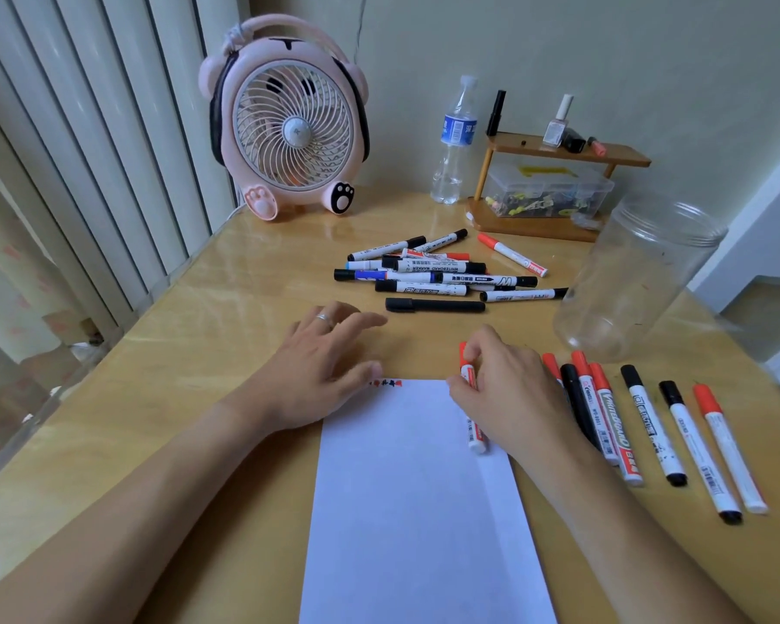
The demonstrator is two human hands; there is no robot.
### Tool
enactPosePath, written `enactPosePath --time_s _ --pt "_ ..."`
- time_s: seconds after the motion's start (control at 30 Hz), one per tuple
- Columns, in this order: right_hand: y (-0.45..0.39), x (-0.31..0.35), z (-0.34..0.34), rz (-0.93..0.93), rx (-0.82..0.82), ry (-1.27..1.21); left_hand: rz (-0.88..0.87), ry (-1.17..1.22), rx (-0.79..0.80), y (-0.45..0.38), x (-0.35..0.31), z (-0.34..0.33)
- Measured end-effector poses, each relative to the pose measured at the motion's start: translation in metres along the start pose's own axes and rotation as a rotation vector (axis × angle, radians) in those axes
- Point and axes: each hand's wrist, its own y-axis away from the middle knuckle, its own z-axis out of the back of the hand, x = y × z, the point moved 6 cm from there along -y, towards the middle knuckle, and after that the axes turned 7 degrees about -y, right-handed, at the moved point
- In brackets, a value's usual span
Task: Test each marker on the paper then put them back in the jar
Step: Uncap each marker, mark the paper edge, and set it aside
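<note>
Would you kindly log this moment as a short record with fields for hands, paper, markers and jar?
left hand: open, fingers on the paper's top left corner
right hand: holds a red-capped marker, cap on
paper: small marks along top edge
marker pile: behind the paper
marker row: right of the paper
jar: holds no markers

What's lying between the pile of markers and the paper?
In the head view, one black pen lies crosswise just below the pile; from there to the paper it's bare table.
</note>
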Motion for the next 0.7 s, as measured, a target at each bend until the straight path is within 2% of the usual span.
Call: enactPosePath --time_s 0.17,0.3,0.43,0.53,0.63,0.7 --pt "0.005 -0.009 0.013 -0.082 -0.053 0.083 -0.119 0.026 0.208 0.014 -0.015 -0.007" --pt "0.004 -0.022 0.017 -0.200 -0.046 0.112 -0.130 0.025 0.142 0.013 -0.016 -0.005" --pt "0.005 -0.023 0.017 -0.232 -0.024 0.167 -0.123 0.034 0.150 0.012 -0.010 0.000" --pt "0.006 -0.016 0.020 -0.190 -0.067 0.139 -0.129 0.045 0.172 0.013 -0.010 0.000" --pt "-0.001 -0.001 0.022 -0.057 -0.175 0.048 -0.144 0.042 0.182 0.013 -0.011 -0.002" --pt "-0.014 0.011 0.014 0.035 -0.180 0.017 -0.137 0.052 0.194 0.014 -0.011 -0.002"
